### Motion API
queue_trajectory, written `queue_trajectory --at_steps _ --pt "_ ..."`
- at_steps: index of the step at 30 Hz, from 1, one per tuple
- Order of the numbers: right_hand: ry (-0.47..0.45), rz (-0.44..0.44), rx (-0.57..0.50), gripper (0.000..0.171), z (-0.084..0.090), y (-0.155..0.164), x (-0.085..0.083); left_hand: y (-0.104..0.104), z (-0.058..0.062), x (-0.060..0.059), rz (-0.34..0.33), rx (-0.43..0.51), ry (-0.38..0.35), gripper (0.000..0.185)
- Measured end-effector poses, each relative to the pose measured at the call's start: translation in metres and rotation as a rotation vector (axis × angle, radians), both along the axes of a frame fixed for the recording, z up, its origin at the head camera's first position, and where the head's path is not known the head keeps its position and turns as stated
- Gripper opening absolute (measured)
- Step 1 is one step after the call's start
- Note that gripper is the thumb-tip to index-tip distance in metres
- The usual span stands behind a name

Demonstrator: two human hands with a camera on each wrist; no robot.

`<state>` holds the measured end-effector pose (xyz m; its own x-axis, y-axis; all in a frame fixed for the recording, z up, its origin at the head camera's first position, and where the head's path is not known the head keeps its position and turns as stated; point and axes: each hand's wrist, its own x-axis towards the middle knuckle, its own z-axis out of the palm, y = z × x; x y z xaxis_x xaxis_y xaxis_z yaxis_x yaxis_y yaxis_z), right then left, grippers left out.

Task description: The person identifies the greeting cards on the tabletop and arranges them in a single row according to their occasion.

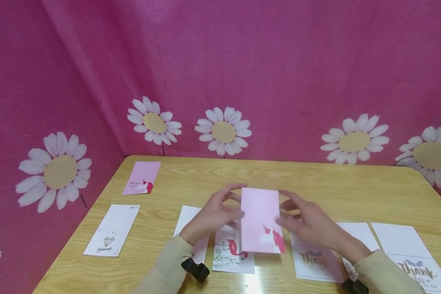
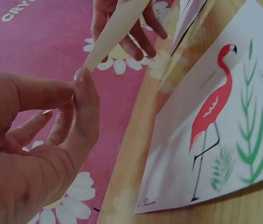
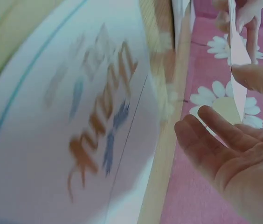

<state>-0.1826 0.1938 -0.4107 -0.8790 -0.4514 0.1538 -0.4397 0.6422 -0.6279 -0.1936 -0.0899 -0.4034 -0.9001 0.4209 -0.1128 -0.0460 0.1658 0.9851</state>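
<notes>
A pink unicorn card [image 1: 261, 216] is held up above the table between both hands. My left hand [image 1: 217, 214] pinches its left edge between thumb and fingers, seen closely in the left wrist view. My right hand [image 1: 310, 222] holds the opposite edge, its thumb [image 3: 252, 77] against the card and the other fingers loosely bent. Below the raised card lies a white flamingo card [image 1: 229, 257], partly covered by it. Another white card [image 1: 185, 214] is mostly hidden beneath my left hand. Under my right forearm lies a white thank-you card [image 1: 316, 261].
A second pink unicorn card [image 1: 142, 177] lies at the table's back left, with a white diamond card [image 1: 112, 230] nearer. On the right lies another thank-you card [image 1: 400, 241], with one more white card [image 1: 358, 232] partly behind my right arm. A pink daisy-patterned cloth [image 1: 279, 81] hangs behind the wooden table [image 1: 279, 169].
</notes>
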Motion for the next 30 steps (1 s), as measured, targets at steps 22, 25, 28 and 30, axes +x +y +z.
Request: queue_trajectory --at_steps 22,25,28,30 --pt "-0.296 -0.268 -0.488 0.061 0.007 -0.056 -0.008 -0.021 -0.001 -0.013 0.244 0.004 -0.005 0.050" --pt "-0.311 -0.285 -0.517 0.062 0.010 -0.064 -0.012 -0.024 -0.003 -0.013 0.260 -0.047 0.010 0.054" --pt "-0.333 -0.283 -0.537 0.064 0.011 -0.075 -0.016 -0.028 -0.004 -0.013 0.315 -0.113 0.028 0.055" --pt "-0.347 -0.280 -0.542 0.065 0.011 -0.081 -0.019 -0.031 -0.005 -0.013 0.359 -0.140 0.045 0.053"
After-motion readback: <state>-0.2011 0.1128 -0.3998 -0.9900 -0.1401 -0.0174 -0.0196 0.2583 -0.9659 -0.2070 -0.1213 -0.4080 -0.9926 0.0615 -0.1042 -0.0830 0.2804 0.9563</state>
